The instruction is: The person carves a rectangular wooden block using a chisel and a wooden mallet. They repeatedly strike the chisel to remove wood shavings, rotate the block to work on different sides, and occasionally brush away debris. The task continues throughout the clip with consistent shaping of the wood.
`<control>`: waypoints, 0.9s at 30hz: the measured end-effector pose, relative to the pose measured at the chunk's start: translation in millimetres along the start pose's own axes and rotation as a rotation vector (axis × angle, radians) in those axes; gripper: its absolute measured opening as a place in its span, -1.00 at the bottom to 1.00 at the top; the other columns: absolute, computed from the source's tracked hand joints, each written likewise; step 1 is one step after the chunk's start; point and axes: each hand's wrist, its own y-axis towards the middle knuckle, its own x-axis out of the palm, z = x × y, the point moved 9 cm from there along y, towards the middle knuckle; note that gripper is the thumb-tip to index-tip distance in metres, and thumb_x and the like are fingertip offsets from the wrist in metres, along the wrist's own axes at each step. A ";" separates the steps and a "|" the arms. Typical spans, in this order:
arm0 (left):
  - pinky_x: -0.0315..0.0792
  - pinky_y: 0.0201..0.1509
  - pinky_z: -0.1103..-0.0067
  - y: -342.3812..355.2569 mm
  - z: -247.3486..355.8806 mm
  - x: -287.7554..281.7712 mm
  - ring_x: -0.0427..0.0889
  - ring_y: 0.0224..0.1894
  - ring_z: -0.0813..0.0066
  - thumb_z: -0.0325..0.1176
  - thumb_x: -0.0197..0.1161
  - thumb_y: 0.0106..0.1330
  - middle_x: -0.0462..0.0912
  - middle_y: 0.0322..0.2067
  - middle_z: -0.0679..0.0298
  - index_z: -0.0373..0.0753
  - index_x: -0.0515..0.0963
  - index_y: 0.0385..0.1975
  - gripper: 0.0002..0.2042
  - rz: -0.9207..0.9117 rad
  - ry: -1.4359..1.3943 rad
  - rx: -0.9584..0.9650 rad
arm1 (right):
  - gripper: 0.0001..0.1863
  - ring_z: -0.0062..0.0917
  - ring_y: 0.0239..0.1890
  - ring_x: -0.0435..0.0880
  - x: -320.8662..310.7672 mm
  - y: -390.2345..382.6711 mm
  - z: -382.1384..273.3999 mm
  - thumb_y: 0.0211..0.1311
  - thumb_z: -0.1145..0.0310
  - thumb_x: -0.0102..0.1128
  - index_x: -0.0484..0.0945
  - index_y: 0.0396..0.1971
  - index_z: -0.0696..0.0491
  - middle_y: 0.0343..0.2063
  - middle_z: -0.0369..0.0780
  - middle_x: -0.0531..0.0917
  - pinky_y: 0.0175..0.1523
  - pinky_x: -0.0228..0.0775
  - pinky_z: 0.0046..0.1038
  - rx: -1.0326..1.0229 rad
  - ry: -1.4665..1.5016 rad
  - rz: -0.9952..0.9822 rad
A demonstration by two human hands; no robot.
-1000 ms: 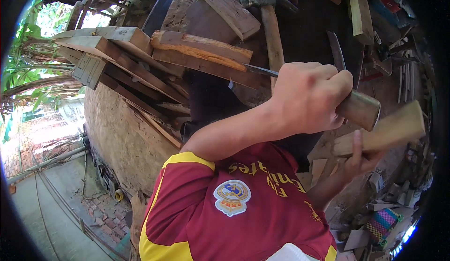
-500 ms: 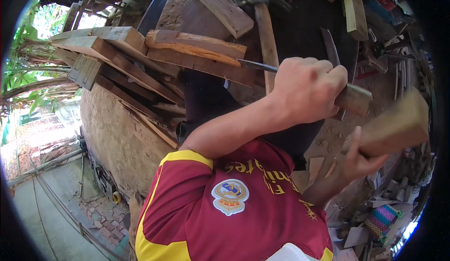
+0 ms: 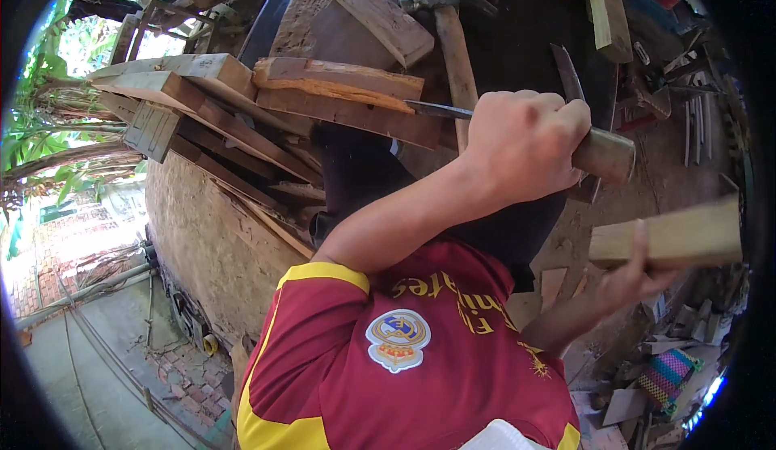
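My left hand (image 3: 521, 147) is closed around a chisel (image 3: 605, 156). Its wooden handle sticks out to the right of my fist and its blade points left. The blade's tip meets the right end of a rough, orange-brown cut along a wooden piece (image 3: 339, 74). In my right hand (image 3: 634, 278), out to the right and lower, is a thick rectangular wooden block (image 3: 675, 236). That block stands apart from the butt of the chisel handle. A claw hammer (image 3: 453, 46) lies just beyond my left hand, its handle partly hidden by the fist.
Several stacked timbers (image 3: 218, 118) lie at the left. A loose plank (image 3: 380, 17) rests beyond the cut piece, and a flat metal blade (image 3: 567, 74) lies behind my left fist. At the lower right, a woven multicoloured bag (image 3: 669, 377) sits among wood scraps.
My right hand has swung the wooden block downward, away from the chisel's butt, and levelled it. My left hand and the chisel have barely shifted in view.
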 end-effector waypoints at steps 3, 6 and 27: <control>0.48 -0.47 0.34 1.2 -0.7 1.9 0.63 -0.49 0.19 -0.31 0.46 -0.34 0.55 -0.59 0.29 -0.13 0.48 -0.52 -0.66 -0.018 0.015 -0.006 | -0.12 -0.19 0.04 0.55 -13.2 -16.9 25.5 -0.06 0.42 0.55 0.25 0.28 0.22 0.15 0.02 0.46 0.16 0.46 -0.13 0.262 0.403 0.338; 0.48 -0.47 0.34 3.1 -3.9 2.7 0.63 -0.49 0.18 -0.31 0.45 -0.32 0.55 -0.60 0.28 -0.14 0.48 -0.54 -0.69 -0.028 0.031 -0.016 | -0.12 -0.23 0.11 0.52 29.7 -34.9 -31.6 -0.01 0.44 0.54 0.22 0.29 0.28 0.21 0.05 0.39 0.17 0.46 -0.19 -0.347 0.029 -0.159; 0.49 -0.42 0.30 6.6 -21.2 6.9 0.63 -0.48 0.10 -0.30 0.41 -0.25 0.57 -0.61 0.17 -0.18 0.48 -0.58 -0.74 -0.117 0.049 -0.091 | -0.27 -0.22 0.11 0.55 15.5 -18.7 20.2 0.05 0.43 0.46 0.33 0.23 0.26 0.15 0.01 0.48 0.26 0.35 -0.21 0.086 0.252 0.027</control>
